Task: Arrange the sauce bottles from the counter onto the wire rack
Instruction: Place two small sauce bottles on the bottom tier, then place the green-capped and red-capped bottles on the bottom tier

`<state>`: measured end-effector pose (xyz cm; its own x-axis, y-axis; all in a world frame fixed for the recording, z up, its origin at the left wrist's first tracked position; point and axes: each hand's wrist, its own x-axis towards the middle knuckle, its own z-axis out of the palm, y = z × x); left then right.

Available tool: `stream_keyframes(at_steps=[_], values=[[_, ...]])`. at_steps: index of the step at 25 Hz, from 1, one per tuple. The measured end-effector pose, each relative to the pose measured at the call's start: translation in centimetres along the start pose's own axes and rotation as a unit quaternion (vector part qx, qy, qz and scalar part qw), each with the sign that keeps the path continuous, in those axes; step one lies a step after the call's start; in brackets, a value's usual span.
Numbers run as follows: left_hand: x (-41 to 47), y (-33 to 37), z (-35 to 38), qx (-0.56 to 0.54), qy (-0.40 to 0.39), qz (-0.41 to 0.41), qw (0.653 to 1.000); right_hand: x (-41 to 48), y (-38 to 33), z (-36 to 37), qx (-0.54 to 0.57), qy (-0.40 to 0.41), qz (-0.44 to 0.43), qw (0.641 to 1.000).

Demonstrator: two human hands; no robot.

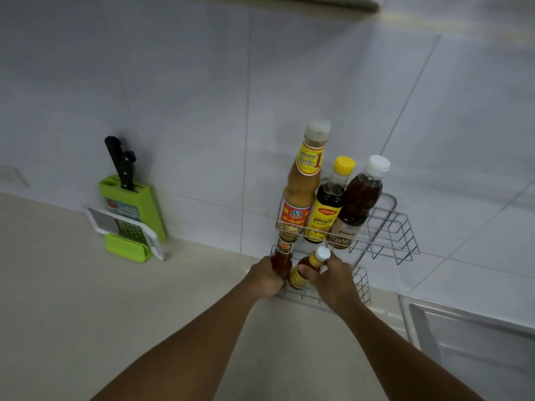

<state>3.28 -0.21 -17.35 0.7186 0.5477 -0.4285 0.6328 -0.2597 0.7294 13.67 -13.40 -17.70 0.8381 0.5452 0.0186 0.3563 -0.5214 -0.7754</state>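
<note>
Three bottles already stand on the top tier of the wire rack (388,227): tall tan sauce bottle (302,180) at left, yellow-capped dark bottle (328,201) in the middle, white-capped brown bottle (360,198) at right, all upright and touching or just beside each other. Right end of that tier is bare wire.

Two more are going onto the lower tier now. Left hand (265,277) is closed around the red sauce bottle (281,260), upright at the tier's left end, just under the tan one. Right hand (333,280) has fingers wrapped on the small yellow-label bottle (308,267), tilted, cap leaning right. Can't tell if either base is seated on the wire yet; hands hide it.

Surface (72,299) shows no loose bottles in view, only the green knife block (133,209) and grater (127,227) by the wall, well apart from the rack. Judgement: nearly done. Left: straighten the tilted one, release both.
</note>
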Motion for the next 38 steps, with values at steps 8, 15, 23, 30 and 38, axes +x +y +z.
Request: stream_keyframes(at_steps=[8,15,23,30,38], values=[[0.7,-1.3,-0.1,0.002,0.002,-0.006,1.000,1.4,1.0,1.6,-0.047,-0.073,-0.002,0.996],[0.4,-1.4,-0.4,0.003,-0.021,-0.012,1.000,0.9,0.9,1.8,-0.061,-0.114,0.028,0.991],[-3.9,-0.9,-2.8,0.130,-0.082,0.006,0.988,-5.2,0.4,1.4,-0.037,0.034,0.011,0.999],[-12.7,-3.7,-2.9,0.306,-0.306,0.044,0.901,-16.4,1.3,4.4,-0.151,-0.246,0.002,0.957],[-20.1,-12.0,-0.6,0.349,-0.326,0.035,0.878,-26.8,4.1,8.7,-0.293,-0.328,0.043,0.897]])
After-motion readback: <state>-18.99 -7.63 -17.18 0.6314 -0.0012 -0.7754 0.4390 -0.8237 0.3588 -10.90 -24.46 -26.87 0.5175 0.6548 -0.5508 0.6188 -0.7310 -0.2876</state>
